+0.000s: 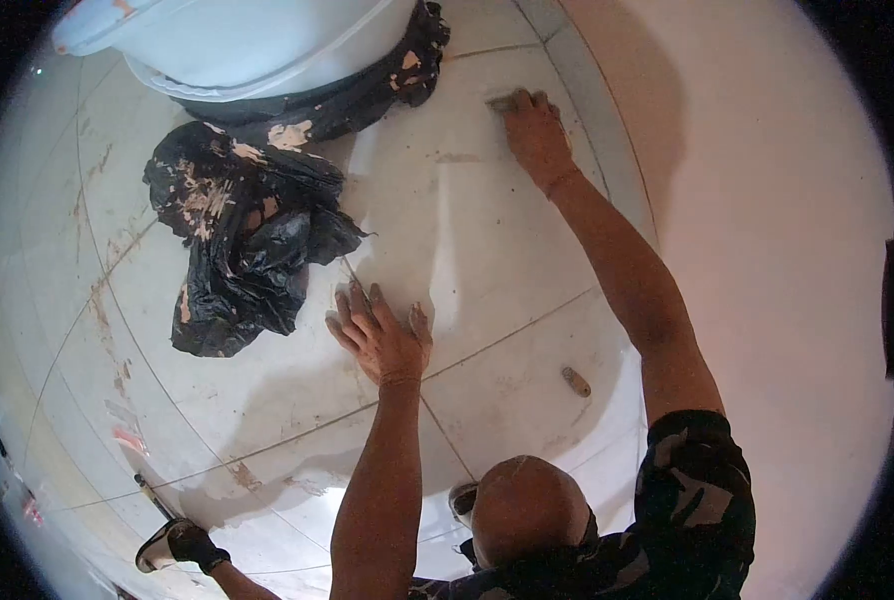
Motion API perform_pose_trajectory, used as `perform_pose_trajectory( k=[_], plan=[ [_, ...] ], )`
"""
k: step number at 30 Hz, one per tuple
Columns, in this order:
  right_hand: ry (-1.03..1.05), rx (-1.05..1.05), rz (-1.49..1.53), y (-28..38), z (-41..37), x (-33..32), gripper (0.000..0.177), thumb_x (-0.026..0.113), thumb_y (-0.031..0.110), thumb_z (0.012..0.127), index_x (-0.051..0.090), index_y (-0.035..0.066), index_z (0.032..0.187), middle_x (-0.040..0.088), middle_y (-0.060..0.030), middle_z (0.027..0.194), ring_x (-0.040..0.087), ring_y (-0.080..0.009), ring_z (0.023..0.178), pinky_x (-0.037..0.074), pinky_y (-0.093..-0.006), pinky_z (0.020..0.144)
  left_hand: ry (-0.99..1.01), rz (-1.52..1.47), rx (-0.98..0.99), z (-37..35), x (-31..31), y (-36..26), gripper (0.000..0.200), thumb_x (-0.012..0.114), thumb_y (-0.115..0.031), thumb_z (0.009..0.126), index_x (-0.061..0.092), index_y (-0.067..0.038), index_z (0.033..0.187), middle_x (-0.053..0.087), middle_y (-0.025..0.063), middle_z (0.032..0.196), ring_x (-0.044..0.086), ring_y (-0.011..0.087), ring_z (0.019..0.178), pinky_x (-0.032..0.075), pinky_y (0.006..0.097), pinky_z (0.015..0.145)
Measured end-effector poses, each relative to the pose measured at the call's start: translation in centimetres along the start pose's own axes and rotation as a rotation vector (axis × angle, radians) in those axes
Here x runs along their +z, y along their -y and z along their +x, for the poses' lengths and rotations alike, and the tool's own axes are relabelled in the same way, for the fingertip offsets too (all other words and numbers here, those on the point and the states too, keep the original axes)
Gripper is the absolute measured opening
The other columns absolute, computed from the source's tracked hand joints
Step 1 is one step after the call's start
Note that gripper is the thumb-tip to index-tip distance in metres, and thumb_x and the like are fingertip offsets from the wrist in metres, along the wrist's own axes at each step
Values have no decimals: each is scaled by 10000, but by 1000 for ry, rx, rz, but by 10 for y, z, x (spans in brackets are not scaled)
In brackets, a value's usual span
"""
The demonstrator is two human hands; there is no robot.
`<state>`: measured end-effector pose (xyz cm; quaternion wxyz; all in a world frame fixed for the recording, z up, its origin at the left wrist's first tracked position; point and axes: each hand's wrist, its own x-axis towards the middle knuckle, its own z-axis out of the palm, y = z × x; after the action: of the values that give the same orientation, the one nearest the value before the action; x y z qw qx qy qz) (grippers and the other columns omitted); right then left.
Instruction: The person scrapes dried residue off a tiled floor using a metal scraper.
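Note:
Palm down on the tiled floor, my left hand has its fingers spread and holds nothing. It lies just below and to the right of a crumpled black plastic sheet splashed with pale paint. Farther forward and to the right, my right hand rests on the floor near the base of the wall. Its fingers are bent and pressed onto something flat and greyish at the fingertips, too small to make out.
A large white tub stands on black plastic at the top left. The pale wall rises at the right. A small brown object lies on the floor. A scraper-like tool lies near my foot.

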<state>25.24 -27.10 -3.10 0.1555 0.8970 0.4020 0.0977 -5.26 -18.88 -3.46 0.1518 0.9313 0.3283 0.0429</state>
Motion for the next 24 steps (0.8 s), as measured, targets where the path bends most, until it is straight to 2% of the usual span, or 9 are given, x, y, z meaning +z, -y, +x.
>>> perform_pose_trajectory(
  k=[2,6,9,11,15,17,21,24],
  plan=[
    [16,21,12,6,-16,7,182,506,133,744,617,17,829,526,-138,919,491,-291,910,445,-390,753,-8,-9,-4,3,1,-1,580,559,-328,742,368,-13,1190,274,158,1285,200,358,1249,127,574,1006],
    [66,11,16,18,11,2,198,503,141,754,622,11,843,517,-144,945,479,-297,922,444,-386,758,-8,0,11,1,-1,0,581,554,-329,742,365,-12,1190,276,159,1285,197,353,1251,127,576,1005],
    [-28,60,-42,22,15,8,206,500,147,763,623,5,848,508,-148,977,466,-301,931,447,-393,756,-26,-7,6,1,-1,0,579,545,-344,745,371,-10,1185,289,161,1279,205,349,1249,129,578,1004],
    [49,114,36,32,2,9,222,497,152,766,621,-4,863,504,-152,993,460,-297,934,450,-411,748,-33,-15,4,2,1,-1,564,531,-336,757,367,-3,1182,290,163,1283,210,345,1247,127,561,1011],
    [70,118,33,37,28,3,233,489,151,779,623,9,905,504,-152,1006,459,-299,936,449,-425,741,-21,-21,13,1,-5,-1,546,523,-319,767,358,3,1177,286,164,1289,210,343,1249,119,547,1018],
    [41,153,-12,42,20,5,221,488,158,786,633,41,904,511,-147,990,458,-297,933,448,-416,725,-26,-19,12,3,-3,-1,544,519,-321,770,360,2,1178,289,164,1289,208,342,1250,119,546,1019],
    [11,127,-8,41,30,6,211,486,167,792,634,36,866,520,-149,971,462,-301,923,447,-420,719,-1,3,11,0,-3,1,544,495,-340,779,361,-1,1184,293,167,1291,202,340,1254,119,546,1018],
    [-63,255,140,34,40,2,211,473,141,788,618,25,890,525,-155,959,468,-317,931,448,-437,729,-13,6,17,-1,0,2,542,486,-355,786,369,-4,1183,297,165,1293,203,340,1252,125,549,1016]
  ],
)
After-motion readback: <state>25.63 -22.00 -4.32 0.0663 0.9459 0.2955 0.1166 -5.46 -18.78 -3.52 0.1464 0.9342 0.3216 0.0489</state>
